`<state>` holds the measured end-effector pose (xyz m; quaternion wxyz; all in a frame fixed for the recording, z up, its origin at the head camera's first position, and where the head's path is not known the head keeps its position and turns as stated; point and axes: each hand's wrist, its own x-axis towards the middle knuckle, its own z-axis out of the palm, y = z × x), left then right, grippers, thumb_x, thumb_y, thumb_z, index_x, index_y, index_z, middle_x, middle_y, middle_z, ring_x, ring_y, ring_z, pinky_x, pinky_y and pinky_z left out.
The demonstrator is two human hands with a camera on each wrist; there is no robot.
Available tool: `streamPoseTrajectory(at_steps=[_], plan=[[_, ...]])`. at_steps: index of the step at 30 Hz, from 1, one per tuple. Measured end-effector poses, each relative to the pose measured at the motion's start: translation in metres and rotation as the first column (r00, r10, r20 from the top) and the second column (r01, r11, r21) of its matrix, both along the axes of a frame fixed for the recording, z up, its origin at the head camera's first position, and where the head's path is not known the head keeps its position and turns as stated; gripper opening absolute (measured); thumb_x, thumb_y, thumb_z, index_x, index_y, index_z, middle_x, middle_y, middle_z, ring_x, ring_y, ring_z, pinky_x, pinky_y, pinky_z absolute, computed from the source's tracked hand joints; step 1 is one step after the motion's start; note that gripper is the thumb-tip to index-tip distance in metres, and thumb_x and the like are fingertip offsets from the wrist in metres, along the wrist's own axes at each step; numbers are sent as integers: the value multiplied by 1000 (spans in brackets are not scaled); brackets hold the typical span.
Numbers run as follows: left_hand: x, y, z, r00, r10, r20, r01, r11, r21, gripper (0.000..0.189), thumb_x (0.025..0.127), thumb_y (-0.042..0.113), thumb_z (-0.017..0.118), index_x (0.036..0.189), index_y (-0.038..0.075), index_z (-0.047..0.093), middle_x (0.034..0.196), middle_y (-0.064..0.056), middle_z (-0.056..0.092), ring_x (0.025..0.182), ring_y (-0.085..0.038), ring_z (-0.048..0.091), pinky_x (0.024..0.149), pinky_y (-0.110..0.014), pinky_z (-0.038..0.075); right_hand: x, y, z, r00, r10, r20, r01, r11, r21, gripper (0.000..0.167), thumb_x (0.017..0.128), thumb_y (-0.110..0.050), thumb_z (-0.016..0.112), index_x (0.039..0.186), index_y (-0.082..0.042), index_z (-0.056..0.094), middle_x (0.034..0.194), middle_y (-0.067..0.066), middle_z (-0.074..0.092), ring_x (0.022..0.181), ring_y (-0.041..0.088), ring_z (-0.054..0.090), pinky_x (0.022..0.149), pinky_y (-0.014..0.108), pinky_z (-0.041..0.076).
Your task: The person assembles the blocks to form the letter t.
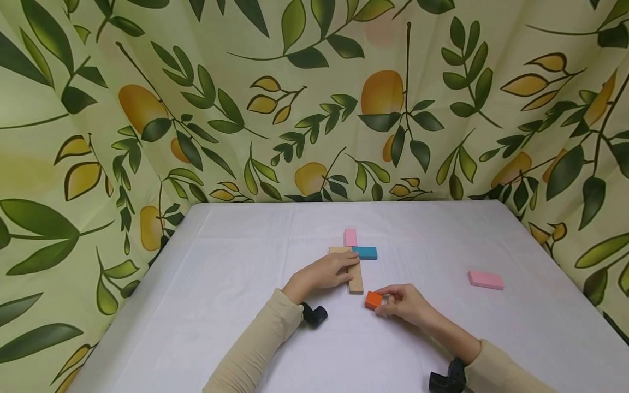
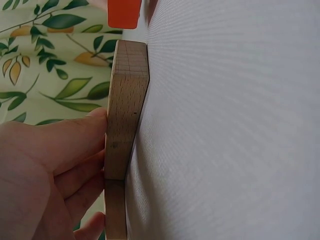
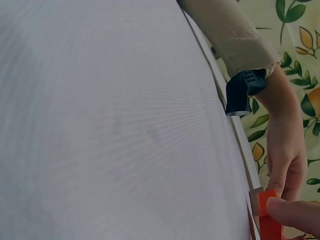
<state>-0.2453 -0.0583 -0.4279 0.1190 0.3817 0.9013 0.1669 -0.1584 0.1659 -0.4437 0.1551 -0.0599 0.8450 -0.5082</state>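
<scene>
Four-sided toy blocks lie together in the middle of the table. My left hand [image 1: 324,272] rests on a plain wooden block [image 1: 356,283], its thumb and fingertips touching the upper face in the left wrist view. A second wooden block [image 1: 338,249] lies at the far end, partly hidden by that hand. A blue block [image 1: 366,252] sits at the fingertips, and a pink block [image 1: 350,237] stretches away behind. My right hand [image 1: 405,303] pinches an orange block [image 1: 373,300] between thumb and fingers, just right of the wooden block's near end and apart from it.
Another pink block [image 1: 485,280] lies alone on the right side of the white-covered table [image 1: 236,262]. Behind the table hangs a leaf-patterned curtain [image 1: 314,109]. Each wrist carries a black camera.
</scene>
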Motion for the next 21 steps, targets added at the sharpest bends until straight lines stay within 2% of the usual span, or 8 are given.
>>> streamPoseTrajectory(at_steps=[5,13,21], plan=[[0,0,0,1000,-5,0,5,1000,5,49,99,24,54,145,12,44,156,-2,39,149,-19,30,122,-36,29,0,-3,-1,1000,-6,-9,6,1000,-11,46,78,-12,78,116,9,64,60,-5,41,52,4,37,47,16,29],[0,0,0,1000,-2,5,2,1000,1,49,99,25,54,146,12,44,156,-2,38,150,-18,29,122,-36,28,3,-11,-1,996,-85,-12,85,995,46,42,75,-12,81,112,4,69,58,-4,41,54,7,37,48,17,28],[0,1,0,1000,8,15,-8,1000,4,50,99,25,54,146,13,43,156,-1,38,150,-17,28,123,-36,28,2,-17,-2,995,-84,-52,87,995,51,39,74,-10,81,108,5,70,57,-4,40,52,6,36,47,16,27]])
